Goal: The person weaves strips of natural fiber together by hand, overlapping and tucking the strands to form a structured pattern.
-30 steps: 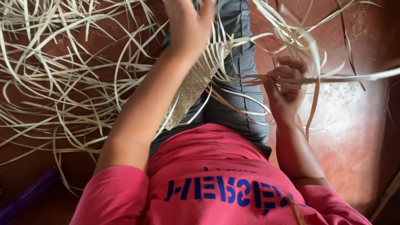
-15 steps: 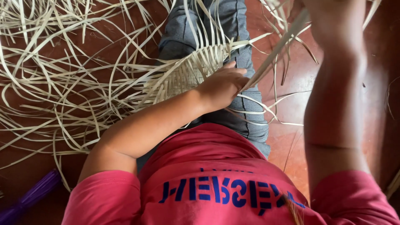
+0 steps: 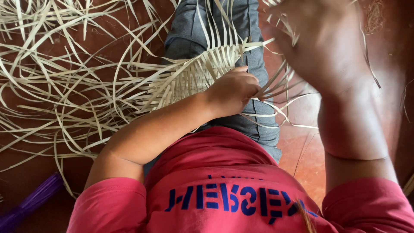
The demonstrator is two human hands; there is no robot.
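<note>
Right hand was raised above the woven panel, blurred — grip indeterminable. Left hand pinched pale strips at the panel's right edge, over one jeans-clad leg. Loose strips lay uncountable.

A partly woven mat of pale, flat straw strips lies across the person's grey-trousered lap. Its plaited part is a tight, narrow band running slantwise from lower left to upper right. Loose strip ends stick up and out from its upper edge like a fringe. Further unwoven strips fan out from its right end. On its left side the long ends trail off onto the reddish-brown floor.
</note>
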